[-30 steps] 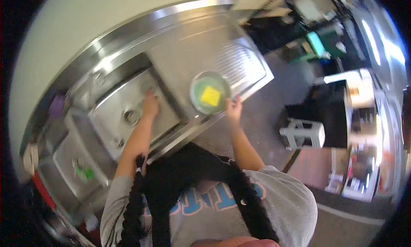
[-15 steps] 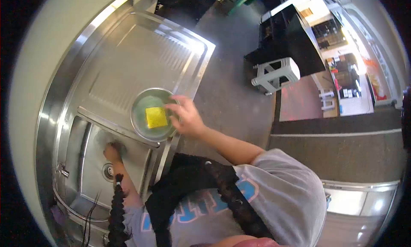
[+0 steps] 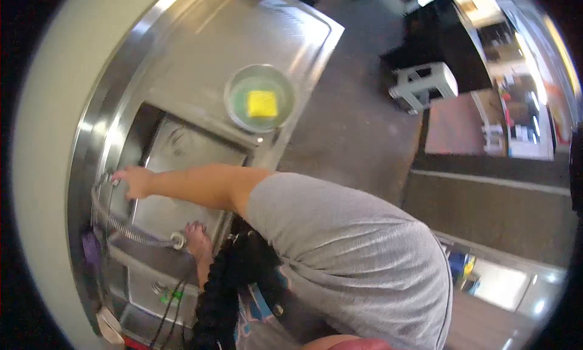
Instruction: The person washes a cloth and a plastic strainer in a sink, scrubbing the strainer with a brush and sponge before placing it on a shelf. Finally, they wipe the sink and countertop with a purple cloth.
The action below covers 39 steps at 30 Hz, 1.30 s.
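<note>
Head view, frame left: my right hand [image 3: 136,181] touched the tap [image 3: 115,180]; my left hand [image 3: 198,239] was beside the hose nozzle [image 3: 178,240]; I couldn't tell either grip.

The stainless-steel sink counter [image 3: 268,149] extends from the upper centre to the lower left of the frame. On its drainboard [image 3: 188,52], upper centre, rests a round metal bowl [image 3: 285,90]. A flexible-spout tap [image 3: 129,231] is mounted at left. The floor [image 3: 343,101], upper right, supports a white stool [image 3: 448,80].
</note>
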Available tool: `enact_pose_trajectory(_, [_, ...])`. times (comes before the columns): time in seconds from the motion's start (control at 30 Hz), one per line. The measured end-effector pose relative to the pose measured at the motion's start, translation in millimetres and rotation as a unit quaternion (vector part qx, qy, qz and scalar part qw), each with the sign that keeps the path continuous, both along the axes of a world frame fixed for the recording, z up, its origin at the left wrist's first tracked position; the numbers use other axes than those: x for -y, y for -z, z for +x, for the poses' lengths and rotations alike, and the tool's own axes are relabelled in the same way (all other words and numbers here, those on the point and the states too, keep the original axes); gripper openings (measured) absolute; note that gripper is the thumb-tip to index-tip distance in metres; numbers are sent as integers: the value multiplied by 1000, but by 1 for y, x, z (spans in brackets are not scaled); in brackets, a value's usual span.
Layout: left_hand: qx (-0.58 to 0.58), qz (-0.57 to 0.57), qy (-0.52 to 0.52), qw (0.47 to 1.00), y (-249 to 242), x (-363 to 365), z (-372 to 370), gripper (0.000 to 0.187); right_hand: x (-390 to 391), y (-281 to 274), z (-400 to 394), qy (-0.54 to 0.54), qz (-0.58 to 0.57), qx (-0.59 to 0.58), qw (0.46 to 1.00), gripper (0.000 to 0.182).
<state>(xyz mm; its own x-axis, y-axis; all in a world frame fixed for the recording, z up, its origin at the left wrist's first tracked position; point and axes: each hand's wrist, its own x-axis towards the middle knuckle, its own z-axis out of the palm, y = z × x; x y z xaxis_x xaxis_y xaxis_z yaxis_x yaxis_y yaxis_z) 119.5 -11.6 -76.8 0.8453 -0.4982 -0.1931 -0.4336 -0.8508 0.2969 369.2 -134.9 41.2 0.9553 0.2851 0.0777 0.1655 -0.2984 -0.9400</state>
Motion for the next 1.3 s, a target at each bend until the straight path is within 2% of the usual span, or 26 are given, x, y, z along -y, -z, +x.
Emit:
enact_pose_trajectory(0.03, [-64,-23,-73,995,0,-8,-4,19,-35,37,10,22,68,13,997,58])
enact_pose_trajectory(0.07, [-128,-44,-152,979,-10,-13,-11,18,-58,53,18,37,-14,49,998,49])
enact_pose_trajectory(0.1, [-107,-68,-188,974,-14,-21,-17,15,-79,80,20,76,97,-116,986,44])
enact_pose_trajectory(0.13, [-83,-85,-227,967,-14,-35,-18,13,-79,71,16,84,244,-131,957,50])
enact_pose_trajectory(0.17, [-36,-130,-85,987,-17,-61,-23,11,-70,43,6,108,-34,-29,993,44])
enact_pose_trajectory(0.2, [-33,-107,-132,985,-34,-67,-20,11,-87,99,25,159,-40,81,983,33])
enact_pose_trajectory(0.23, [-15,-13,-93,996,-53,-57,-11,13,-68,49,8,136,-5,-41,990,36])
enact_pose_trajectory(0.27, [-5,81,-50,996,-63,-53,-4,17,-68,46,6,139,-31,31,989,27])
enact_pose_trajectory(0.3, [-20,69,-76,995,-67,-56,-7,19,-76,79,18,99,61,-58,991,29])
enact_pose_trajectory(0.33, [-34,55,-97,993,-74,-59,-4,21,-71,32,16,29,-278,-55,958,32])
enact_pose_trajectory(0.37, [-41,54,-95,993,-67,-65,-5,22,-79,37,21,24,-378,50,924,36])
enact_pose_trajectory(0.5, [4,-34,-96,995,-62,-70,-6,22,-100,33,21,37,-511,187,839,46])
enact_pose_trajectory(0.67, [-130,-71,-121,981,-58,-71,11,17,-49,41,-56,55,-163,174,970,49])
enact_pose_trajectory(0.73, [-190,-147,-165,956,-36,-74,15,15,-7,142,-78,16,-137,-254,957,43])
enact_pose_trajectory(0.8, [-339,-442,-305,772,-3,-82,17,18,13,195,-121,3,215,-480,851,40])
enact_pose_trajectory(0.83, [-341,-443,-302,772,2,-89,21,18,10,166,-138,7,214,-479,851,40])
enact_pose_trajectory(0.9, [-478,-612,-332,536,9,-107,28,32,-17,74,-171,98,335,-560,751,31])
enact_pose_trajectory(0.93, [-481,-611,-330,536,20,-112,29,32,-18,81,-174,101,336,-559,751,31])
enact_pose_trajectory(1.0, [-484,-693,-357,398,50,-116,26,40,-17,121,-180,32,431,-572,698,32])
enact_pose_trajectory(1.03, [-487,-690,-356,400,27,-105,30,40,-18,157,-176,42,436,-506,743,32])
enact_pose_trajectory(1.07, [-459,-640,-504,354,-17,-84,39,41,-23,141,-179,46,439,-504,742,32])
enact_pose_trajectory(1.1, [-418,-572,-640,299,-42,-73,44,43,-34,104,-184,98,212,-388,892,33])
enact_pose_trajectory(1.13, [-421,-569,-639,303,-23,-73,40,43,-42,81,-188,143,-36,-239,960,34])
enact_pose_trajectory(1.2, [-530,-685,-462,189,46,-72,31,62,-42,121,-207,63,42,-199,977,35])
enact_pose_trajectory(1.27, [-489,-700,-466,232,64,-68,32,64,-41,144,-213,-22,115,-154,981,36])
enact_pose_trajectory(1.3, [-442,-713,-471,272,66,-66,31,66,-41,148,-211,-89,-19,-56,994,33])
